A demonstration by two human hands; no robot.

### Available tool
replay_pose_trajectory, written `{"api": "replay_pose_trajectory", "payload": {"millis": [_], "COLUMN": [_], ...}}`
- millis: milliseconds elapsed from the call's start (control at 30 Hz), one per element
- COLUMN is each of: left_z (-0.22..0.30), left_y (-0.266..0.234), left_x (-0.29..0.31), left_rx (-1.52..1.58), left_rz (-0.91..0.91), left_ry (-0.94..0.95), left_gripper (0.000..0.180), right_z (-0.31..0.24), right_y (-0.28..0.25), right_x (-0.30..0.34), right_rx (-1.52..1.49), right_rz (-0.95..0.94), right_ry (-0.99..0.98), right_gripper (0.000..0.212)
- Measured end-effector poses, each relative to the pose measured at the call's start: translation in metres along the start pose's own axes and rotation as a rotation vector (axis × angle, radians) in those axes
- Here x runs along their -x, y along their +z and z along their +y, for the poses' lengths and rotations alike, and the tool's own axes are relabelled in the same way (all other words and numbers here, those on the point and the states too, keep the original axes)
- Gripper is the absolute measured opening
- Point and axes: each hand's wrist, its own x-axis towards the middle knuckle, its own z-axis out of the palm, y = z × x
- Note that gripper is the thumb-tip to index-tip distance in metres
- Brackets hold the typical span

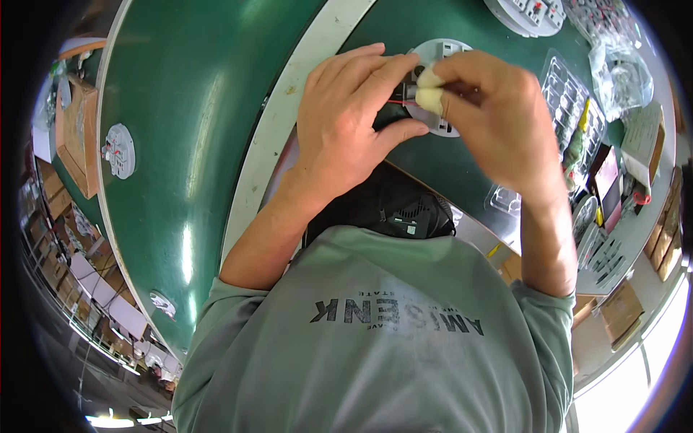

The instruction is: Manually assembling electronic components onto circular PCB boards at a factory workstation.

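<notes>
A round light-grey plastic base (442, 49) with dark slots lies on the green work surface in front of me. My left hand (346, 119) spans its left side, thumb and index finger against the rim. My right hand (498, 108) bends over the base, with pale yellow finger cots on thumb and index finger. Those two tips pinch a small dark cylindrical part (408, 92) above the base. A thin red wire (395, 102) runs from beside that part toward my left hand. My fingers hide much of the base's middle.
Another grey round base (530, 16) sits at the far right, near clear plastic bags (621, 76). Clear blister trays (570, 94) and a green-and-yellow-handled tool (577, 141) lie on the right. Left, a green conveyor belt (209, 108) carries a round unit (119, 151).
</notes>
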Motion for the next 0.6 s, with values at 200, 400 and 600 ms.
{"api": "replay_pose_trajectory", "payload": {"millis": [200, 400, 600], "left_z": [-0.003, 0.001, 0.002], "left_y": [0.004, 0.002, 0.002], "left_x": [0.004, 0.004, 0.003], "left_rx": [-0.025, -0.031, -0.028], "left_rz": [0.033, 0.049, 0.045], "left_ry": [0.027, 0.002, 0.012], "left_gripper": [0.070, 0.068, 0.069], "right_z": [-0.019, -0.008, 0.002], "right_y": [-0.001, 0.009, -0.007], "right_x": [-0.008, 0.021, 0.010], "right_rx": [0.085, 0.041, 0.100], "right_rz": [-0.069, 0.053, -0.065], "right_ry": [0.126, -0.124, -0.147], "right_gripper": [0.021, 0.022, 0.023]}}
